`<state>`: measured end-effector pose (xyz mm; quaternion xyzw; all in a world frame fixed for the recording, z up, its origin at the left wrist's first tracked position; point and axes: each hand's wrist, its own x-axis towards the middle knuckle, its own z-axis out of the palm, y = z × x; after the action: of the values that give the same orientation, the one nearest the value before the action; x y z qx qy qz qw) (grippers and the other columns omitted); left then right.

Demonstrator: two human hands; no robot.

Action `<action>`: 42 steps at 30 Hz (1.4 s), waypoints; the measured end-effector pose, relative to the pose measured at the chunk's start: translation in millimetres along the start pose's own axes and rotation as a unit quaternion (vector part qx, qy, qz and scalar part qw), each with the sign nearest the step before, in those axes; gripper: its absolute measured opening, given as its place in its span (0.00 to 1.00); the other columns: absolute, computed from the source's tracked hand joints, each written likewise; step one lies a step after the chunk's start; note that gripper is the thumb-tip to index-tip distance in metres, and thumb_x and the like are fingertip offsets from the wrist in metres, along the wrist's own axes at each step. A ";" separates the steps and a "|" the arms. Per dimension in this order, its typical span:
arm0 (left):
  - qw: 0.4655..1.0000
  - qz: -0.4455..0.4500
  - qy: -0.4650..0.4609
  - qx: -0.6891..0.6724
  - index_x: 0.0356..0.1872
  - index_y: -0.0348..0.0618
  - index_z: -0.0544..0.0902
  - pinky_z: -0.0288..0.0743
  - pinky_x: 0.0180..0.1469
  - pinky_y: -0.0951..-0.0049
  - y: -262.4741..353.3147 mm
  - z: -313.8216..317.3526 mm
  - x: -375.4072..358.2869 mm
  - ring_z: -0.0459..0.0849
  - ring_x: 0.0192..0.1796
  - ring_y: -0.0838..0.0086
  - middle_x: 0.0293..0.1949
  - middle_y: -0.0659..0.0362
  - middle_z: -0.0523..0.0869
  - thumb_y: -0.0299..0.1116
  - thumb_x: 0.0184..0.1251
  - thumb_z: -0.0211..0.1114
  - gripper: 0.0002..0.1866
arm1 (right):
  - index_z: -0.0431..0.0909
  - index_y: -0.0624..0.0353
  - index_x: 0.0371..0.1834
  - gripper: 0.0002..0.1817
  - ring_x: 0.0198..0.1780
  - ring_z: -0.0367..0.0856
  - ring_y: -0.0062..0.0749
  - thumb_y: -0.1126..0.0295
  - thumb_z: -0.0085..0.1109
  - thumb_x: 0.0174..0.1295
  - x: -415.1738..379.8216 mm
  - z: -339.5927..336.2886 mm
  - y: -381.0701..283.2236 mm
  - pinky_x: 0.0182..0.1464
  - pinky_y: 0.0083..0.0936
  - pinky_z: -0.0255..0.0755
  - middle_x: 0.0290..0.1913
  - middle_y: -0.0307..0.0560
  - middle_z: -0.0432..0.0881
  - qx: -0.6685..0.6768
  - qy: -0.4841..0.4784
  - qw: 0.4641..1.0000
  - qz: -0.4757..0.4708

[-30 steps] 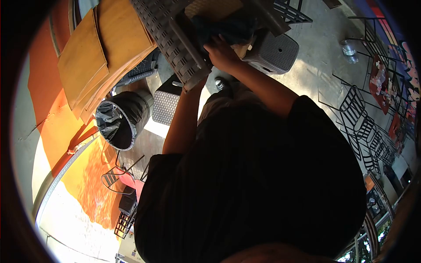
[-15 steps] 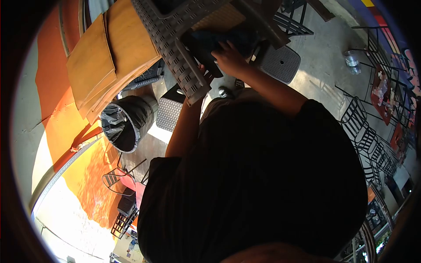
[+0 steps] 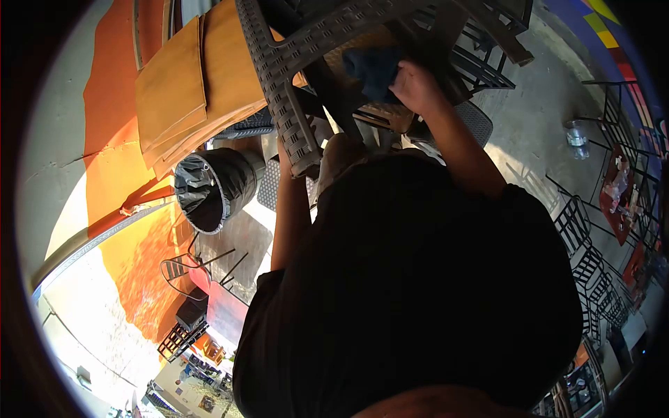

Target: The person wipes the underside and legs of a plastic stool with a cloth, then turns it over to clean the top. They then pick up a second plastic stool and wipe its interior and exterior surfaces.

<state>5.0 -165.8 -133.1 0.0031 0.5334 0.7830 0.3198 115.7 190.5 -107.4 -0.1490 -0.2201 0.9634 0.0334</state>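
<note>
A dark brown woven-look plastic chair [image 3: 327,36] is tipped in front of me, with its legs and frame angled across the top of the view. My right hand [image 3: 416,87] is closed on the edge of a dark blue cloth [image 3: 374,71], which lies against the chair's inner side. My left forearm [image 3: 290,216] reaches up to the chair's near corner. The woven frame covers the left hand, so its fingers are hidden.
Stacked tan sheets [image 3: 171,76] stand at left, above a bin with a black liner [image 3: 237,182]. A grey perforated stool [image 3: 476,125] is just right of the chair. Black metal chairs [image 3: 589,265] and a red table [image 3: 617,198] line the right side. A clear bottle [image 3: 577,139] stands nearby.
The chair has shifted and turned in view, baring more of its legs. My right hand has moved up and right, and the blue cloth shows more plainly.
</note>
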 end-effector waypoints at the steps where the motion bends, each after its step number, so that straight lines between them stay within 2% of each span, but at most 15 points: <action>1: 0.995 0.015 -0.045 0.087 0.73 0.49 0.66 0.74 0.69 0.51 1.5 -6.1 3.3 0.72 0.73 0.54 0.73 0.53 0.70 0.28 0.68 0.58 0.30 | 0.72 0.61 0.67 0.20 0.67 0.76 0.31 0.67 0.53 0.74 4.6 0.3 -3.0 0.68 0.30 0.69 0.66 0.42 0.78 -0.016 -0.019 0.999 -0.043; 3: 0.956 0.069 -0.125 0.255 0.76 0.49 0.61 0.69 0.73 0.49 6.5 -15.3 9.2 0.64 0.78 0.55 0.75 0.54 0.66 0.27 0.62 0.64 0.39 | 0.71 0.63 0.69 0.23 0.66 0.77 0.32 0.68 0.57 0.74 15.0 9.1 -9.2 0.68 0.30 0.69 0.66 0.43 0.78 -0.047 -0.057 0.989 -0.127; 6: 0.966 0.069 -0.123 0.216 0.79 0.49 0.57 0.63 0.76 0.52 64.2 80.4 -26.2 0.62 0.79 0.58 0.76 0.54 0.65 0.19 0.52 0.67 0.50 | 0.70 0.62 0.71 0.27 0.66 0.78 0.32 0.69 0.63 0.70 8.0 71.8 -11.0 0.67 0.30 0.71 0.66 0.44 0.79 -0.274 0.067 0.946 -0.160; 8: 0.954 0.083 -0.113 0.263 0.81 0.48 0.55 0.60 0.78 0.54 78.8 107.9 -29.4 0.61 0.80 0.59 0.77 0.53 0.64 0.14 0.48 0.67 0.54 | 0.71 0.60 0.72 0.29 0.63 0.80 0.38 0.66 0.65 0.70 27.4 61.2 16.0 0.65 0.32 0.72 0.64 0.45 0.81 -0.399 0.014 0.901 -0.171; 10: 0.958 0.040 -0.072 0.274 0.61 0.38 0.79 0.81 0.50 0.73 55.8 65.0 -19.3 0.84 0.48 0.73 0.50 0.58 0.85 0.29 0.66 0.73 0.23 | 0.73 0.58 0.70 0.28 0.62 0.81 0.42 0.64 0.67 0.68 40.6 45.4 48.7 0.64 0.35 0.72 0.62 0.46 0.82 -0.519 -0.018 0.835 -0.183; 12: 0.968 0.078 -0.152 0.183 0.62 0.39 0.79 0.82 0.49 0.74 42.8 36.3 8.2 0.84 0.48 0.75 0.49 0.59 0.86 0.31 0.70 0.69 0.21 | 0.78 0.56 0.65 0.25 0.62 0.79 0.45 0.62 0.67 0.67 41.2 39.5 75.5 0.64 0.38 0.72 0.61 0.47 0.82 -0.634 -0.027 0.747 -0.198; 15: 0.998 0.032 -0.059 -0.003 0.60 0.40 0.79 0.84 0.46 0.73 55.2 44.9 19.2 0.86 0.46 0.74 0.47 0.57 0.87 0.32 0.75 0.63 0.16 | 0.82 0.54 0.58 0.22 0.65 0.75 0.49 0.59 0.68 0.62 33.8 50.0 93.2 0.64 0.46 0.69 0.59 0.48 0.81 -0.814 -0.051 0.546 -0.193; 19: 0.994 -0.039 0.015 -0.101 0.59 0.40 0.79 0.84 0.46 0.72 47.5 26.2 51.1 0.86 0.46 0.73 0.48 0.57 0.87 0.33 0.76 0.62 0.16 | 0.82 0.51 0.53 0.18 0.72 0.65 0.54 0.60 0.66 0.62 27.5 45.1 118.4 0.65 0.57 0.63 0.62 0.45 0.78 -0.859 -0.041 0.451 -0.238; 23: 0.992 -0.059 -0.026 -0.106 0.60 0.40 0.78 0.84 0.47 0.71 36.4 24.0 107.3 0.86 0.47 0.72 0.48 0.57 0.86 0.33 0.76 0.61 0.16 | 0.79 0.50 0.63 0.23 0.76 0.62 0.51 0.62 0.63 0.64 26.0 49.8 118.5 0.71 0.61 0.56 0.68 0.45 0.75 -0.874 -0.051 0.398 -0.274; 32: 0.991 -0.077 -0.035 -0.106 0.60 0.40 0.78 0.83 0.48 0.70 28.6 10.1 147.4 0.85 0.48 0.71 0.50 0.57 0.85 0.35 0.76 0.61 0.17 | 0.75 0.52 0.68 0.25 0.74 0.65 0.52 0.66 0.59 0.66 58.2 66.4 112.9 0.73 0.63 0.54 0.70 0.51 0.73 -0.872 -0.064 0.462 -0.151; 34: 0.991 -0.079 -0.030 -0.108 0.61 0.40 0.78 0.83 0.48 0.70 28.7 5.0 146.8 0.85 0.48 0.71 0.50 0.56 0.85 0.35 0.76 0.61 0.17 | 0.75 0.54 0.67 0.24 0.70 0.71 0.52 0.65 0.59 0.67 85.0 68.5 104.1 0.72 0.64 0.57 0.69 0.53 0.74 -0.824 -0.058 0.554 -0.102; 37: 0.990 -0.081 -0.027 -0.110 0.61 0.40 0.77 0.82 0.48 0.70 29.0 3.9 147.6 0.85 0.49 0.71 0.50 0.56 0.85 0.36 0.76 0.60 0.18 | 0.78 0.57 0.63 0.21 0.66 0.77 0.52 0.64 0.56 0.69 95.9 81.1 87.6 0.72 0.64 0.60 0.68 0.54 0.75 -0.747 -0.037 0.641 -0.173; 39: 0.990 -0.084 -0.027 -0.107 0.61 0.40 0.77 0.82 0.49 0.70 29.4 1.1 151.2 0.85 0.49 0.71 0.51 0.56 0.85 0.36 0.76 0.60 0.18 | 0.80 0.57 0.59 0.19 0.70 0.72 0.52 0.62 0.55 0.70 116.8 70.9 94.8 0.73 0.67 0.56 0.68 0.53 0.76 -0.759 -0.022 0.572 -0.311; 40: 0.990 -0.084 -0.028 -0.106 0.61 0.40 0.77 0.82 0.49 0.70 29.4 -0.2 152.6 0.85 0.49 0.71 0.51 0.56 0.85 0.36 0.76 0.60 0.18 | 0.82 0.56 0.58 0.18 0.74 0.67 0.52 0.60 0.55 0.70 145.4 44.5 107.3 0.74 0.69 0.52 0.68 0.51 0.76 -0.786 -0.014 0.475 -0.396; 42: 0.990 -0.087 -0.030 -0.105 0.61 0.40 0.77 0.82 0.49 0.69 30.1 2.6 155.0 0.85 0.49 0.71 0.51 0.56 0.85 0.36 0.76 0.60 0.18 | 0.83 0.54 0.56 0.18 0.79 0.59 0.53 0.58 0.55 0.70 180.9 50.0 98.1 0.75 0.73 0.45 0.68 0.49 0.76 -0.846 0.001 0.379 -0.375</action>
<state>-132.4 -92.3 -158.9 -0.0530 0.4370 0.8034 0.4010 -71.8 104.9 -156.3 -0.0027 -0.9545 0.1659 0.2477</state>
